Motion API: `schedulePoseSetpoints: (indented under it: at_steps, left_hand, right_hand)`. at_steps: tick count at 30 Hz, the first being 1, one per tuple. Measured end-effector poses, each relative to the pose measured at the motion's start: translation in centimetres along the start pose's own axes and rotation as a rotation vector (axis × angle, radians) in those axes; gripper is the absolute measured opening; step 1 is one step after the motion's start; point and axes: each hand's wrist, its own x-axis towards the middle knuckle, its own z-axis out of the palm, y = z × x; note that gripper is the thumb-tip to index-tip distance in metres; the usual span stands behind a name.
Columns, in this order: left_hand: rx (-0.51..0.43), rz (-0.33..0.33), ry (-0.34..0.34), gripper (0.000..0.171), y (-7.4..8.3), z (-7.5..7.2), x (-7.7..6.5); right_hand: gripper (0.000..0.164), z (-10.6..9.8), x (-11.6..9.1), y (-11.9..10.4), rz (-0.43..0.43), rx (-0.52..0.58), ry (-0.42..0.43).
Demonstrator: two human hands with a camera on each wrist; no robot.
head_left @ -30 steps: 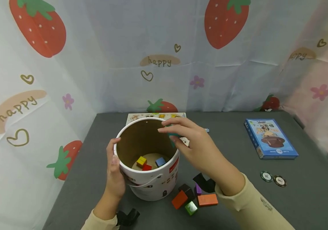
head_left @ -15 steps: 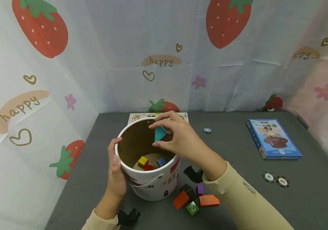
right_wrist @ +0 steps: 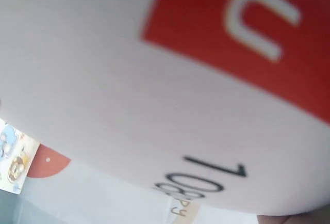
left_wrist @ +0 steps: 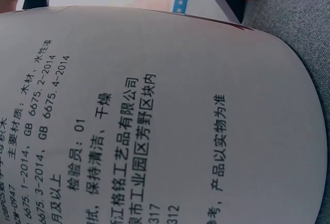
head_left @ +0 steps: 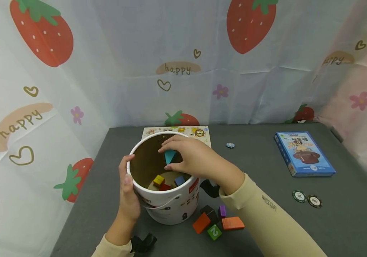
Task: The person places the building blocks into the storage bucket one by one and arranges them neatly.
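Pinching a teal block (head_left: pixel 169 156) with thumb and fingers parted just around it, the right hand (head_left: pixel 191 153) reaches inside the white bucket (head_left: pixel 157 213), above yellow (head_left: pixel 159 180), red (head_left: pixel 165 187) and blue blocks (head_left: pixel 179 181) on its floor. The left hand (head_left: pixel 129 200) grips the bucket's rim and side, while orange (head_left: pixel 201 223), black (head_left: pixel 209 213), purple (head_left: pixel 222 211) and green blocks (head_left: pixel 214 232) lie near its base.

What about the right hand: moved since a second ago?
Yes: in the head view, the right hand has moved left relative to the bucket, farther over its opening.
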Motion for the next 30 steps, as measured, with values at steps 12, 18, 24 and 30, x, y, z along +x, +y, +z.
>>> schedulePoseSetpoints:
  at_steps: [12, 18, 24, 30]
  left_hand:
    - [-0.01, -0.012, 0.006, 0.057, 0.0, 0.1, 0.1]
    - [-0.02, -0.001, 0.018, 0.056, 0.0, 0.0, 0.1]
    - [-0.037, 0.016, 0.029, 0.055, -0.1, -0.1, 0.2]
    - [-0.053, 0.02, 0.018, 0.054, -0.4, -0.1, 0.0]
  right_hand:
    - [0.027, -0.2, -0.7, 0.3, -0.058, 0.213, 0.098]
    - [0.018, -0.7, -4.2, 0.5, -0.127, 0.323, 0.359]
    - [0.02, 0.6, -9.4, 0.8, -0.175, 0.426, 0.337]
    - [0.026, 5.8, -14.4, 1.5, -0.136, 0.382, 0.096]
